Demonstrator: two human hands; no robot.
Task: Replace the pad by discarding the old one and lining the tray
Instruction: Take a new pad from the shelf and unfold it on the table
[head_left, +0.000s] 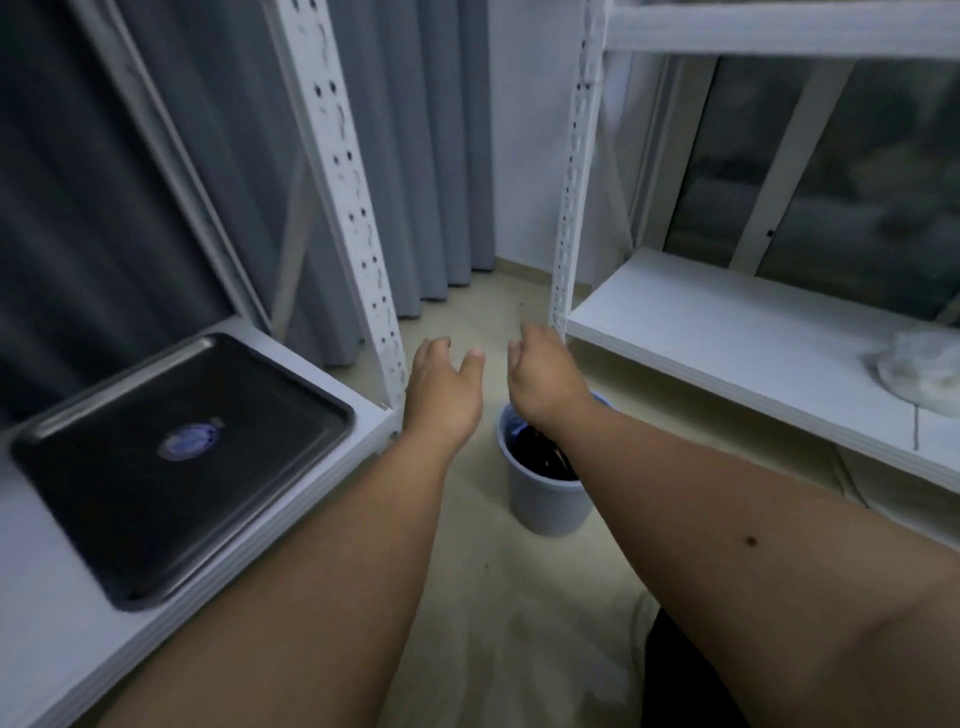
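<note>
A dark metal tray (83, 483) lies on the white left shelf, bare apart from a round blue sticker (188, 441) at its middle. On the floor between the two shelving units stands a grey-blue bin (545, 501) with something dark inside it. Both my arms reach out over the floor. My left hand (444, 395) hovers left of the bin, fingers relaxed and holding nothing. My right hand (543, 382) hangs just above the bin's rim, also loose and holding nothing.
White perforated shelf posts (358, 208) stand to either side of my hands. The right shelf (727, 353) carries a crumpled white bundle (919, 371) near its right end. Grey curtains hang behind, and beige floor runs between the units.
</note>
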